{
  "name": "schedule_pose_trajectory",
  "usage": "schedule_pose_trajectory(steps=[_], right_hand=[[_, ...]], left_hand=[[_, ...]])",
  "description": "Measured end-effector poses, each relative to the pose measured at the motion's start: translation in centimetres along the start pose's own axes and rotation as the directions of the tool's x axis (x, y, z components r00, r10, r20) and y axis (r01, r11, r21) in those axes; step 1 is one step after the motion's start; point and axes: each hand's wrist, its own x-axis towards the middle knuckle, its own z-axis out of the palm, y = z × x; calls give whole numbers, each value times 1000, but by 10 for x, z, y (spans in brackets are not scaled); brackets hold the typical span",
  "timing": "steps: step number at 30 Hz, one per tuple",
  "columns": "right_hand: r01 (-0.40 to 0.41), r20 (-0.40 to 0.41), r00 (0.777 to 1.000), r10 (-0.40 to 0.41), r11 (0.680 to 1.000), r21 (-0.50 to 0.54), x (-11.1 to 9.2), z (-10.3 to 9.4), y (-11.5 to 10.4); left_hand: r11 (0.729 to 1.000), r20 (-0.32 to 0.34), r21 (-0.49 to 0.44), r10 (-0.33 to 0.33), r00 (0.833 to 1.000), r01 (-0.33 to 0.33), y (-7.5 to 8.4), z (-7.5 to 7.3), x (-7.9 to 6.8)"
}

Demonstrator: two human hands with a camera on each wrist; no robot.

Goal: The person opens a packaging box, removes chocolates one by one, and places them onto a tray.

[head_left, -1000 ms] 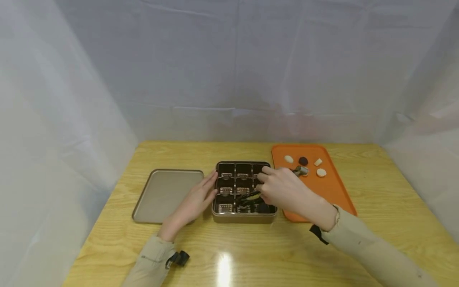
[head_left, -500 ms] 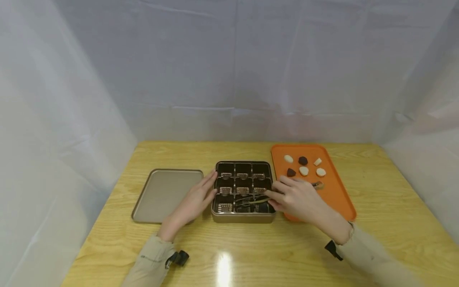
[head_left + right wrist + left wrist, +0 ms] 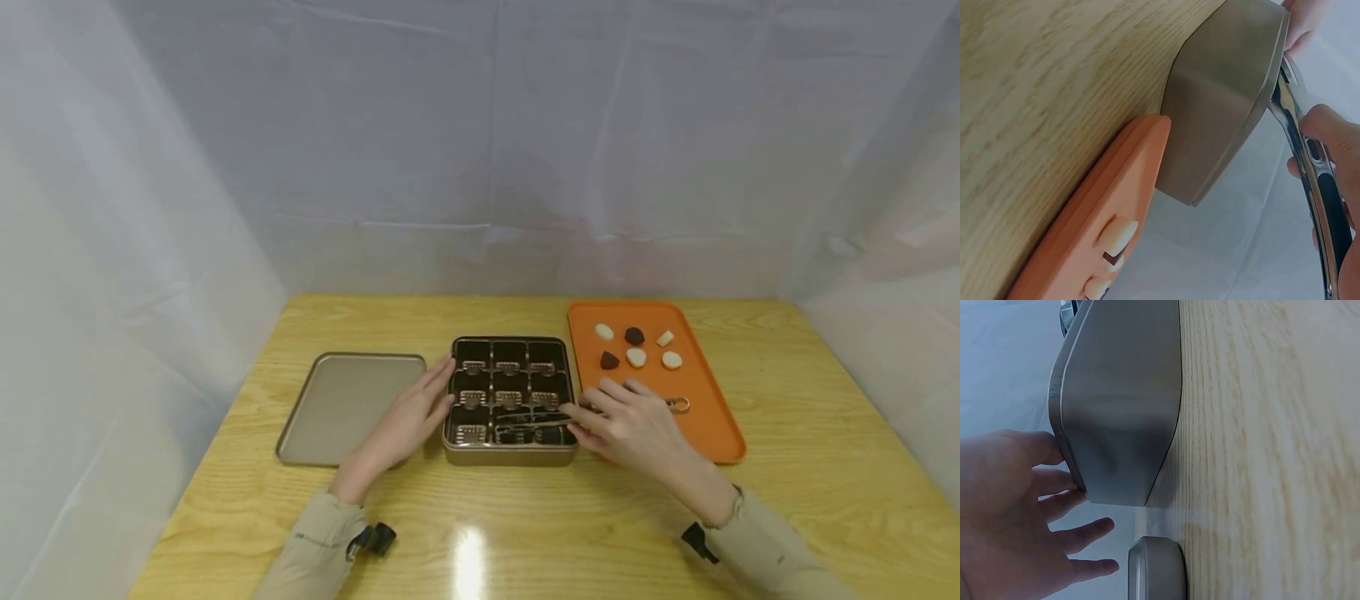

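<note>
In the head view a metal box (image 3: 510, 457) with a black divided insert stands mid-table. My left hand (image 3: 405, 421) rests straight fingers against its left rim; in the left wrist view the fingertips touch that rim. My right hand (image 3: 633, 429) grips metal tongs (image 3: 1313, 181) at the box's right side. The tongs' tips reach low over the front middle and right compartments. A dark piece (image 3: 551, 435) sits in the front right compartment, partly hidden by the tongs. Whether the tips touch it, I cannot tell.
An orange tray (image 3: 705, 433) lies right of the box, partly under my right hand. On it are several small chocolate-like pieces, among them a dark one (image 3: 634, 336) and a white one (image 3: 672, 360). A flat metal lid (image 3: 352, 408) lies left of the box.
My right hand has moved right and toward me, from over the box to its right side. The tongs now lie flatter, and pieces on the tray have come into view. My left hand stays.
</note>
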Motion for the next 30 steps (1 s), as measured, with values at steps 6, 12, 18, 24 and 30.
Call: schedule_pose_trajectory(steps=[6,12,18,24,30], right_hand=[[13,8,1000,-13,999,31,1,-2,4],[41,73,996,-43,999,20,17,-10,6],[105,181,978,-99,994,-22,41,-19,3],[164,262,954,-147,985,-44,59,-23,2],[205,304,936,-176,976,-67,68,-27,1]], left_hand=[[1000,4,2,-8,1000,8,1,0,0],[1000,4,2,-14,1000,13,1,-1,0],[1000,12,1,-17,1000,17,2,-2,0],[1000,6,2,-13,1000,13,1,-1,0],[1000,6,0,-13,1000,13,0,-2,1]])
